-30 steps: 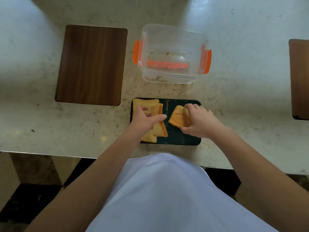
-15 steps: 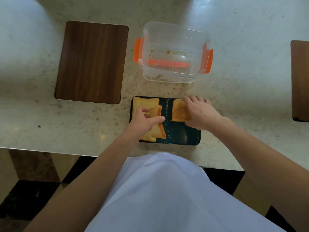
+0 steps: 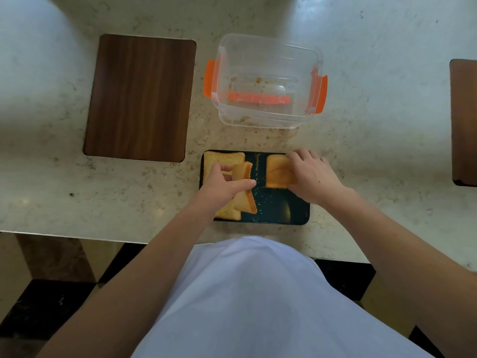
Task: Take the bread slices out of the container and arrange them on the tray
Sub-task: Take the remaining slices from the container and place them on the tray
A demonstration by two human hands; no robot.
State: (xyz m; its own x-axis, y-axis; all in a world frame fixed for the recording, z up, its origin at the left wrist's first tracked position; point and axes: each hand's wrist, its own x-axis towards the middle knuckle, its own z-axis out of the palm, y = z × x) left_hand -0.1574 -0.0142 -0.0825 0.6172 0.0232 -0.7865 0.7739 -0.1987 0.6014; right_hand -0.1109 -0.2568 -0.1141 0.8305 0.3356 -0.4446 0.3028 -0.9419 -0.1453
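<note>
A dark tray (image 3: 278,210) lies on the counter in front of me. One bread slice (image 3: 219,160) lies flat at its far left corner and another (image 3: 228,211) at the near left. My left hand (image 3: 222,184) grips a slice (image 3: 244,187) held on edge above these. My right hand (image 3: 313,177) rests on a slice (image 3: 276,171) lying flat at the tray's far right, fingers on its right side. The clear container (image 3: 265,81) with orange clips stands behind the tray, holding only crumbs.
A dark wooden board (image 3: 140,98) lies at the left on the marble counter (image 3: 387,151). Another wooden board (image 3: 464,122) shows at the right edge. The counter's front edge runs just below the tray, against my white shirt.
My right hand moved its slice from mid-air toward the tray's far right and laid it flat. My left hand kept its slice on edge, nearly unmoved.
</note>
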